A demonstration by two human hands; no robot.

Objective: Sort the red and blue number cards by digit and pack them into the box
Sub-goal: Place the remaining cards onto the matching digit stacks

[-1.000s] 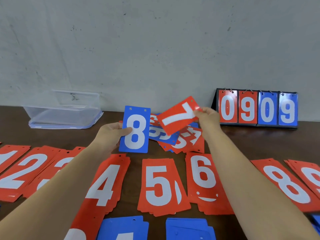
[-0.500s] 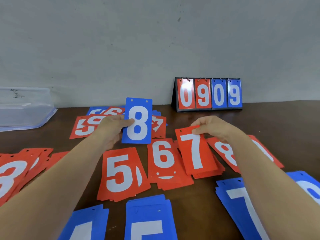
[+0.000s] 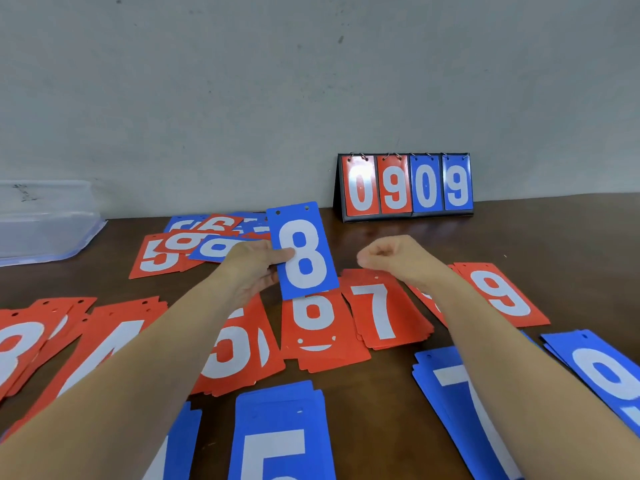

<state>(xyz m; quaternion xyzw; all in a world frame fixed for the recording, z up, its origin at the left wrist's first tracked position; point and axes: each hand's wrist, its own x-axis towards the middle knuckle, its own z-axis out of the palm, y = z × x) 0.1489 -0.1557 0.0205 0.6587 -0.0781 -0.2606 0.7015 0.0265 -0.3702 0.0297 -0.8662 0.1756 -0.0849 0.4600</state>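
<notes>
Red 7 has left the right hand (image 3: 391,259) and now tops the red 7 pile (image 3: 381,315); the hand hovers just above it, fingers curled, empty. Left hand (image 3: 251,271) pinches the blue 8 (image 3: 304,251) upright over the red 6 pile (image 3: 315,327), thumb on its face. One card sorted, so the 8 likely goes next to the blue row; a mixed heap (image 3: 194,245) remains, and the box (image 3: 48,220) sits well apart, far left.
</notes>
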